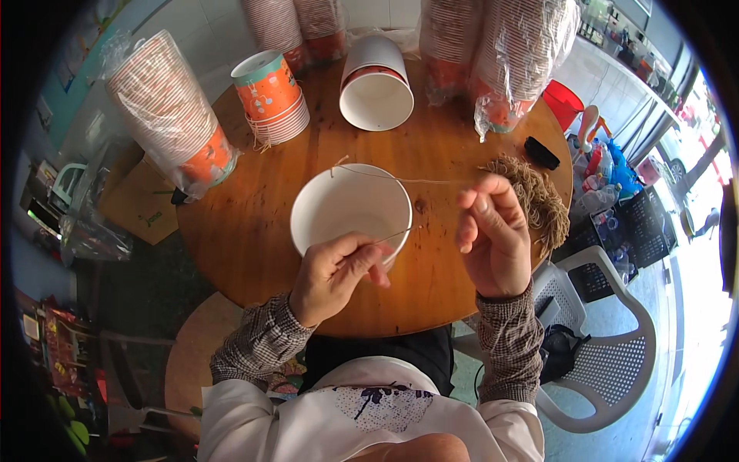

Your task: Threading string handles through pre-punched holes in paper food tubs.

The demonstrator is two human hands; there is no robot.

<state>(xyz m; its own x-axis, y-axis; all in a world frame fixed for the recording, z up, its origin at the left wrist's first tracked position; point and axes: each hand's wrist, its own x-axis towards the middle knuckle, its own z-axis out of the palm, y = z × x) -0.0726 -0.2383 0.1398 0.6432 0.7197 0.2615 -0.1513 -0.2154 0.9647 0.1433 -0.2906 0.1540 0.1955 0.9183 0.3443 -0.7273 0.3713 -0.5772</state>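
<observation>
String stretches thinly across the head view, from the right hand leftward over the open white tub to a small knotted end by the tub's far rim. The right hand's thumb and index finger are pinched together on the string, the other fingers curled loosely, to the right of the tub. The left hand is at the tub's near rim, its fingers closed on a thin strand that points right over the rim; blur hides whether this joins the string. The tub stands near the middle of the round wooden desk. Toward the far edge, a stack of orange tubs stands left of a tub lying on its side, its mouth facing the person. Plastic-wrapped stacks flank them. At right, a tan bundle of strings lies just beside a small black object.
</observation>
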